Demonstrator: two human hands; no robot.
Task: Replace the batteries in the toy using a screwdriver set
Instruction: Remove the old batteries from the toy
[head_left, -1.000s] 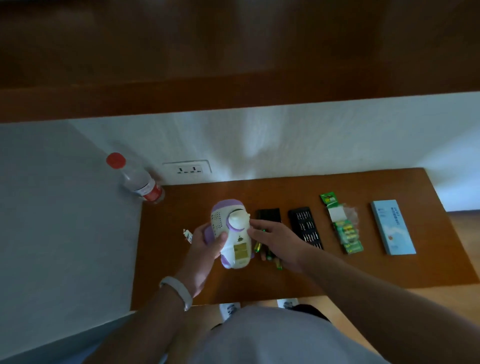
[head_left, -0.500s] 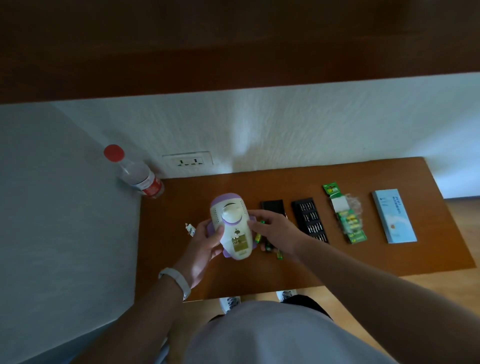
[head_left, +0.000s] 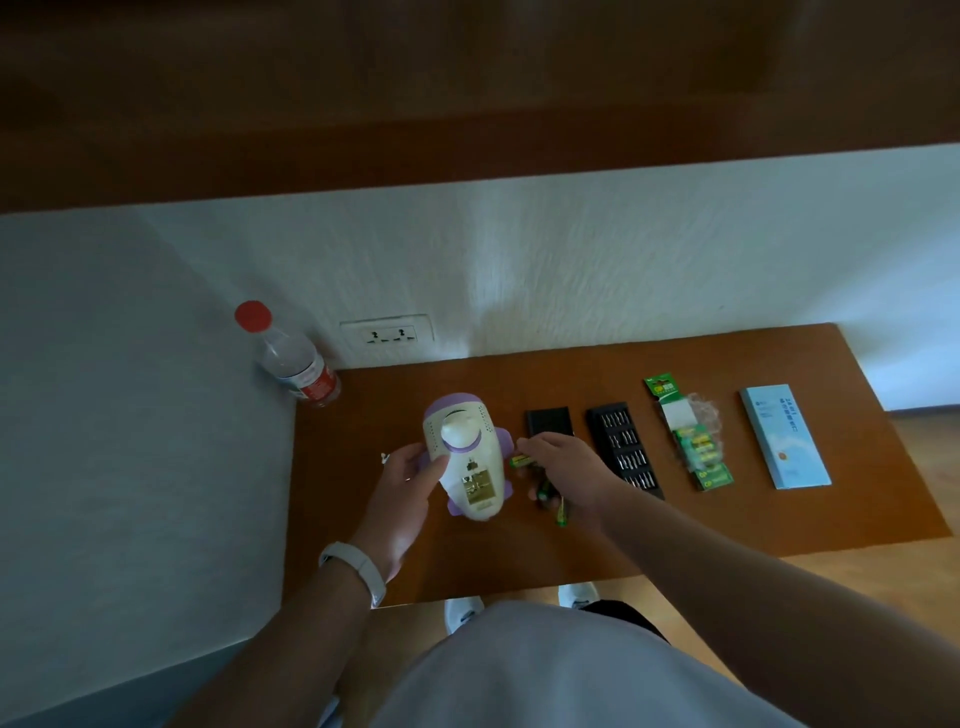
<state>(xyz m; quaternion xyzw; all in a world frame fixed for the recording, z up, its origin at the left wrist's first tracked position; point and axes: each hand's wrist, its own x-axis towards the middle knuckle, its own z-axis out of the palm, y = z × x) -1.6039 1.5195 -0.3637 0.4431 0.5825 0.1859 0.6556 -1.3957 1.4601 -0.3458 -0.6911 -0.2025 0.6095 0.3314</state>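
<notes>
The open black plastic tray holds rows of small metal screwdriver bits. It lies on the brown wooden table, just right of a flat black rectangular lid. Farther right, a green card-backed blister pack has crumpled clear plastic at its middle, and packed green cells sit in its lower half. A closed pale blue cardboard box lies at the far right. In the back left corner stands a clear plastic bottle with a red cap, beside a white wall socket.

The white and purple plane-shaped plastic toy is over the table's left part. The left hand, which wears a white wristband, grips it with the thumb across its side and the fingers behind. The toy's battery bay is uncovered and looks yellowish; whether cells sit inside is too dim to tell.

The right hand hangs palm down just right of the toy, fingers loosely stretched, over loose green batteries. It hides most of them, and I cannot tell whether it grips one. A tiny white object by the left fingers is too small to identify.
</notes>
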